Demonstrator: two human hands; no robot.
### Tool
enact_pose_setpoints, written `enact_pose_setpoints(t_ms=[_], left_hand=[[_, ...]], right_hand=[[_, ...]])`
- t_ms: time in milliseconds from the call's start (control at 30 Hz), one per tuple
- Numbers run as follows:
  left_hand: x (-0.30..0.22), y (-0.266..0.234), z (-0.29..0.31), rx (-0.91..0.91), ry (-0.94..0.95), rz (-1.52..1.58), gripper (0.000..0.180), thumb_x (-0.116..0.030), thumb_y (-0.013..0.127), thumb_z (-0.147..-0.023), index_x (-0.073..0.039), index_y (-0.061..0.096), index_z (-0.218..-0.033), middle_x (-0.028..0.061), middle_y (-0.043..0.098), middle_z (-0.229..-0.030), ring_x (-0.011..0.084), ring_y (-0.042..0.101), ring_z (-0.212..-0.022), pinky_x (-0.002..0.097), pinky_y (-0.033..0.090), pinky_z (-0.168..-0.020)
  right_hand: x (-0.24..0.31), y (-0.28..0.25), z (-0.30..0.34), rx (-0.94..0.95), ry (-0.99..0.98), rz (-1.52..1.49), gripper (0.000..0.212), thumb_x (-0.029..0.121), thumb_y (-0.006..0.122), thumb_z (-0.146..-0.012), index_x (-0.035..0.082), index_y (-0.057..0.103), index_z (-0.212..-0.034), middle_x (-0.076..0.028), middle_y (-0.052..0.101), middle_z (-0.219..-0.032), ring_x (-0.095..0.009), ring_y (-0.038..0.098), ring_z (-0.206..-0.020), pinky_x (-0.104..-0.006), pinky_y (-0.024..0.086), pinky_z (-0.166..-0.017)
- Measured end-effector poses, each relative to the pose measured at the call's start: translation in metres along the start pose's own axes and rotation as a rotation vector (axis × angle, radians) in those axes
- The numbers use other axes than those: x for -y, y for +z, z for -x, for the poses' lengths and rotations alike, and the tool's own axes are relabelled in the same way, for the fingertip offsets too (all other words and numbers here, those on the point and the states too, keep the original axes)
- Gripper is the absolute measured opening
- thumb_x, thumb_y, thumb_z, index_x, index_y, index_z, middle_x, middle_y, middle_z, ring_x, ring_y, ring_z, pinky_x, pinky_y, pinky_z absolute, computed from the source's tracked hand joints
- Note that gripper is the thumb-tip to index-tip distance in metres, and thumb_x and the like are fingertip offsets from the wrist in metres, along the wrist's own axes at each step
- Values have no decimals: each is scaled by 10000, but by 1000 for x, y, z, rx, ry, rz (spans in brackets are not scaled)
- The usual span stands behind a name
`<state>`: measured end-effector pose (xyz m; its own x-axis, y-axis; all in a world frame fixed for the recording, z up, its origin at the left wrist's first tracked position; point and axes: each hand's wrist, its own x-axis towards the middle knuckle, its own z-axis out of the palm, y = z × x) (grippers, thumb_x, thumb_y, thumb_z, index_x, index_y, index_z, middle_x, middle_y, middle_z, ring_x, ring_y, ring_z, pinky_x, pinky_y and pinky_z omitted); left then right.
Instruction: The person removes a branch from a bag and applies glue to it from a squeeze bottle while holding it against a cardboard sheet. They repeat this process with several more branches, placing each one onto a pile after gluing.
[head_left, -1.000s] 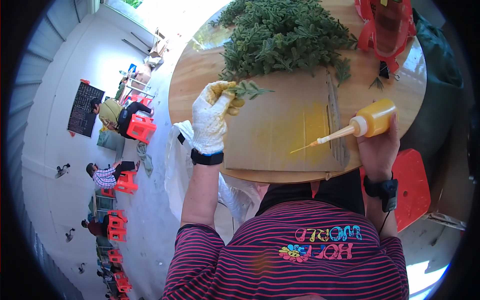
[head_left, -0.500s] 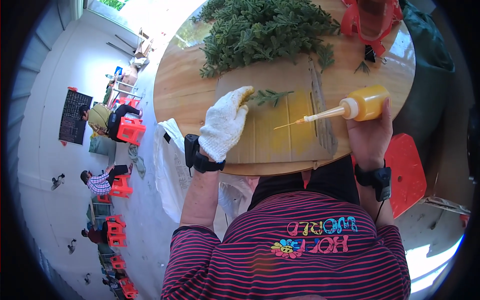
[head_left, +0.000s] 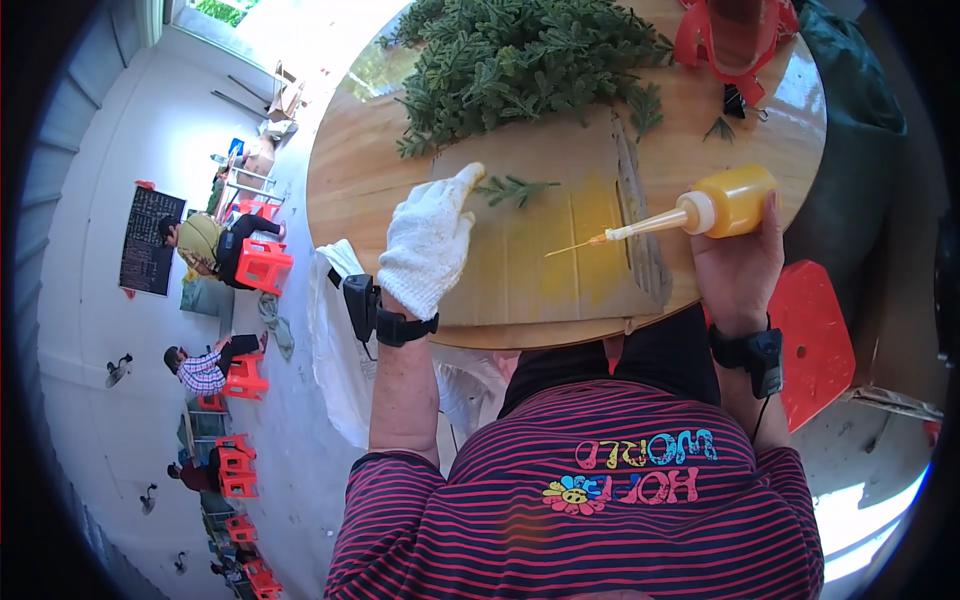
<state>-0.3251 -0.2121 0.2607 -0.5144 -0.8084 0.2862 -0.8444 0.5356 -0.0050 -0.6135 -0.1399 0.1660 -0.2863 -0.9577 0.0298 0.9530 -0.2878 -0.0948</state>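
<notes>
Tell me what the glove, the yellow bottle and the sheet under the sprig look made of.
Glove: white knitted fabric, probably cotton; ribbed weave, matte.
Bottle: soft translucent plastic, smooth, with a cream cap and a long thin nozzle that may be plastic too.
Sheet: brown corrugated cardboard, matte; fold creases and a fluted torn edge show, stained yellow in patches.

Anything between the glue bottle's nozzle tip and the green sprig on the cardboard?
Nothing visible. The right hand holds the yellow squeeze bottle, nozzle aimed left over bare cardboard. The green sprig lies up-left of the tip, with the gloved left hand at its left end, not in that gap.
</notes>
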Motion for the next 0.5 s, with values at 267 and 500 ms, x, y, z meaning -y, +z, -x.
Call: enact_pose_setpoints(t_ms=[267,500], left_hand=[[6,-1,2,-21,23,-90,323,-179,634,-759,-128,592,-1076,63,613,-1037,267,552,-985,426,429,-824],[10,5,0,-80,-19,-29,174,-207,650,-746,-118,646,-896,42,638,-898,245,585,-886,385,449,-769]], right_hand=[[1,-2,0,-2,-5,9,399,329,532,-904,42,468,-1174,-118,540,-1136,-296,510,-1091,-461,386,-974],[2,-3,0,31,19,-4,411,335,528,-905,41,465,-1185,-124,536,-1155,-300,498,-1107,-459,376,-981]])
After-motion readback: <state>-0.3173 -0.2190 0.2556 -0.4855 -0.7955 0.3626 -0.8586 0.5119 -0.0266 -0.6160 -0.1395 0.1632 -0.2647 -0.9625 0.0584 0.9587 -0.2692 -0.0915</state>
